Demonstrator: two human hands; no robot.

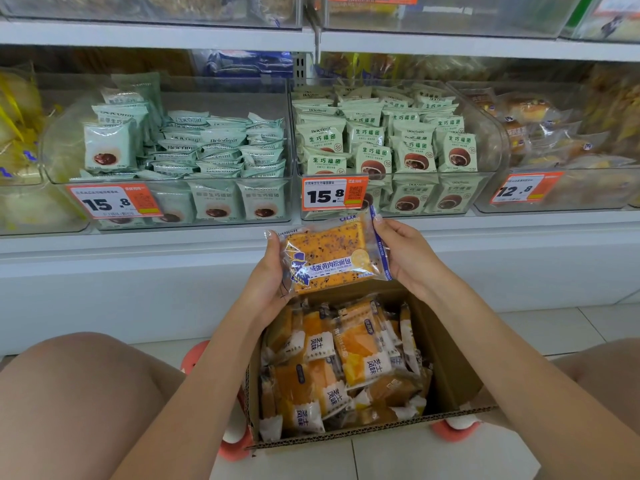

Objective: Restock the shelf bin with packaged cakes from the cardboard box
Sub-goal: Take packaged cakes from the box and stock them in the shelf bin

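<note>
Both hands (273, 271) (405, 258) hold one packaged cake (329, 254) above perhaps half-full cardboard box (446, 368).

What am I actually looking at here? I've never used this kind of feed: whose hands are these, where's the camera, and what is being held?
There is no machine: a person works with two bare hands, and the single picture comes from a wide-angle camera worn on their head, looking forward and down. The left hand and right hand together hold one clear-wrapped orange packaged cake by its two side edges, just above an open cardboard box on the floor between the knees. More orange packets fill that box. Behind stands a shelf with clear bins: a left bin and a middle bin of pale green packets, each priced 15.8, and a right bin of buns priced 12.8.
</note>
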